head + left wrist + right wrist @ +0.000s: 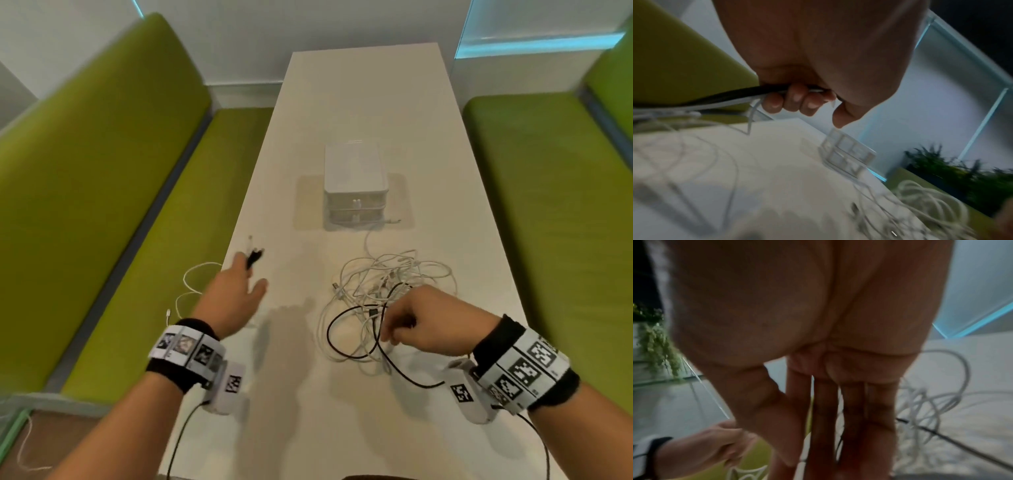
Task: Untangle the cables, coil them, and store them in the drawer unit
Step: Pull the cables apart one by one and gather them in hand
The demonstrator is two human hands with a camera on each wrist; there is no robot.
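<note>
A tangle of white cables (387, 274) with a black cable (334, 320) looped through it lies on the white table (359, 102). My left hand (246, 277) is off to the left near the table edge. Its fingers (795, 99) are curled round a bundle of black and white cable ends (254, 256). A white cable (191, 284) trails from it over the table edge. My right hand (397, 329) hovers on the near side of the tangle, its fingers (824, 410) stretched out straight. The white drawer unit (356, 185) stands behind the tangle with both drawers closed.
Green padded benches run along both sides of the table, left (113, 192) and right (548, 192). The drawer unit sits on a pale mat (308, 205). A plant (962, 175) stands beyond the right bench. Wrist camera leads hang from both forearms.
</note>
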